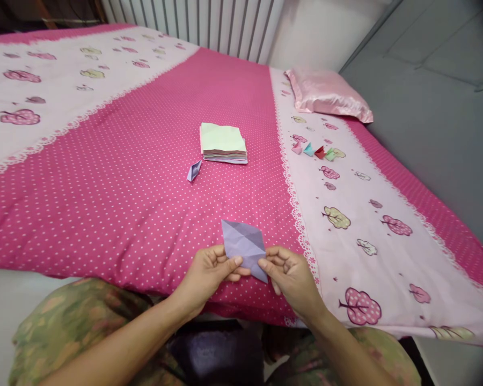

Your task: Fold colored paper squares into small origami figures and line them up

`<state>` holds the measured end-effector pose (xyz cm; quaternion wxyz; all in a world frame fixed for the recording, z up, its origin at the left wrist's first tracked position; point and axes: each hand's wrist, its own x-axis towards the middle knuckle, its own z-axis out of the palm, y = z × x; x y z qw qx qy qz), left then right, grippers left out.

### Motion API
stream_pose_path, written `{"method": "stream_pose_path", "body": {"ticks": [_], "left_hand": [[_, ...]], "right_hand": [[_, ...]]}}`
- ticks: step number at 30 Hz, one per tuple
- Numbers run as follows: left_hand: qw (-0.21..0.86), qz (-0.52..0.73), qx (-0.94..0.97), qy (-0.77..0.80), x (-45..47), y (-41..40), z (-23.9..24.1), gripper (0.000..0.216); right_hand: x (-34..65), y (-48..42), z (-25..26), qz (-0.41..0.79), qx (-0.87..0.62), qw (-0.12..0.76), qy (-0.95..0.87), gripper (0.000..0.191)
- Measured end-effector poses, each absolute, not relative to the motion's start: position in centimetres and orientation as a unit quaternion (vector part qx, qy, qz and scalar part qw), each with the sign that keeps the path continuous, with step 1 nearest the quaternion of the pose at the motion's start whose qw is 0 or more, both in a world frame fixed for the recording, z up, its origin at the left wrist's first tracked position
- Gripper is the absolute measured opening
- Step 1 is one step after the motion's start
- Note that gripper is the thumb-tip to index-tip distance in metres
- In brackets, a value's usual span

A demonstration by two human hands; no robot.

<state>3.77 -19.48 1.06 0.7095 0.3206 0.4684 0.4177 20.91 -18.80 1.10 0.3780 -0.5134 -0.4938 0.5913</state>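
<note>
A folded lilac paper, kite-shaped with creases, lies at the near edge of the pink dotted bedspread. My left hand pinches its left side with thumb and fingers closed. My right hand pinches its lower right corner. A finished lilac paper boat lies farther up the bed. Beyond it sits a stack of coloured paper squares, pale green on top.
Several small folded paper pieces in pink, blue, red and green lie in a row on the pale band to the right. A pink satin pillow rests at the far right. A grey headboard runs along the right side.
</note>
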Motion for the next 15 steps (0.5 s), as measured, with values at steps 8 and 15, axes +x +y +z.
{"method": "stream_pose_path", "body": {"ticks": [8, 15], "left_hand": [[0.646, 0.475, 0.392, 0.451, 3.8, -19.6, 2.0, 0.019], [0.75, 0.479, 0.213, 0.403, 3.1, -18.9, 2.1, 0.029]], "right_hand": [[21.4, -19.2, 1.2, 0.375, -0.468, 0.479, -0.641, 0.016], [22.1, -18.6, -0.5, 0.126, -0.407, 0.504, -0.751, 0.033]]}}
